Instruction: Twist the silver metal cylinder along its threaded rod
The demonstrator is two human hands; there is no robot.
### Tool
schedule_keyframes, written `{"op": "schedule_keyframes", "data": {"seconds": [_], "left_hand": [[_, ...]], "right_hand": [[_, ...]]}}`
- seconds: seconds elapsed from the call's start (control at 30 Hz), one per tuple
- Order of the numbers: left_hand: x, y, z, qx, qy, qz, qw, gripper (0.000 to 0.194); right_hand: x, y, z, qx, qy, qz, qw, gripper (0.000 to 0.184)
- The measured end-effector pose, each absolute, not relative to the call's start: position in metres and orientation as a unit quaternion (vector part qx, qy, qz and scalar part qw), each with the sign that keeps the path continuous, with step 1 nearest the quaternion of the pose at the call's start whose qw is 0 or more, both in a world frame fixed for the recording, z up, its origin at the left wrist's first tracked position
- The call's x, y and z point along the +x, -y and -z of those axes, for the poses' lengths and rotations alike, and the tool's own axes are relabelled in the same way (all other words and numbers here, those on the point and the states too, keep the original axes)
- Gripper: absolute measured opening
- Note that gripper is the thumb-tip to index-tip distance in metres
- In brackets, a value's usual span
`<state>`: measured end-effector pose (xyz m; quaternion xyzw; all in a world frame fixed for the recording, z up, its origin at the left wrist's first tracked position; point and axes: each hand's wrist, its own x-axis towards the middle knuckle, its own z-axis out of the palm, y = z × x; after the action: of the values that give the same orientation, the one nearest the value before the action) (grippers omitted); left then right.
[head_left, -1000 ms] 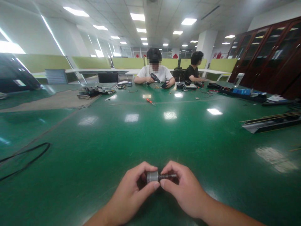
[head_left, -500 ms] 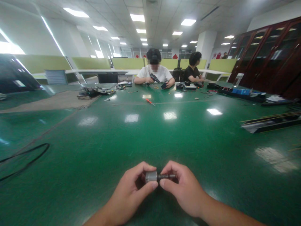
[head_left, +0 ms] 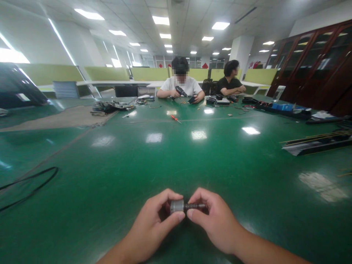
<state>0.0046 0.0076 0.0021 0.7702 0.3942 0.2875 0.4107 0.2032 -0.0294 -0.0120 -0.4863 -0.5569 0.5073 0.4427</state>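
Observation:
Near the bottom middle of the head view, a grey metal cylinder with a shaft [head_left: 177, 206] lies level between my hands. Its dark, ridged shaft, which looks like a coil spring around a rod, points right and ends in a bare metal tip. My left hand [head_left: 154, 222] is closed around the cylinder, thumb in front and fingers behind. The thumb and fingers of my right hand [head_left: 216, 218] pinch the shaft just right of the cylinder. My fingers hide part of both ends.
The green tabletop [head_left: 137, 165] bears a red screwdriver [head_left: 175, 118], a black cable [head_left: 41, 189] at left, and a long dark tray with thin rods [head_left: 316, 145] at right. Across the table, one person holds a power drill [head_left: 180, 91]; another person [head_left: 231, 82] sits beside them.
My hands and the metal part keep the same place. Across the table, the person in black has turned further right and drawn their arms together.

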Motion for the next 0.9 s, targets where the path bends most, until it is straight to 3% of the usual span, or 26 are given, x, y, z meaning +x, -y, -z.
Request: {"op": "schedule_keyframes", "data": {"seconds": [0.9], "left_hand": [[0.0049, -0.0094, 0.0015, 0.765, -0.388, -0.301, 0.416, 0.022]], "right_hand": [[0.2042, 0.0278, 0.0134, -0.478, 0.555, -0.511, 0.449, 0.005]]}}
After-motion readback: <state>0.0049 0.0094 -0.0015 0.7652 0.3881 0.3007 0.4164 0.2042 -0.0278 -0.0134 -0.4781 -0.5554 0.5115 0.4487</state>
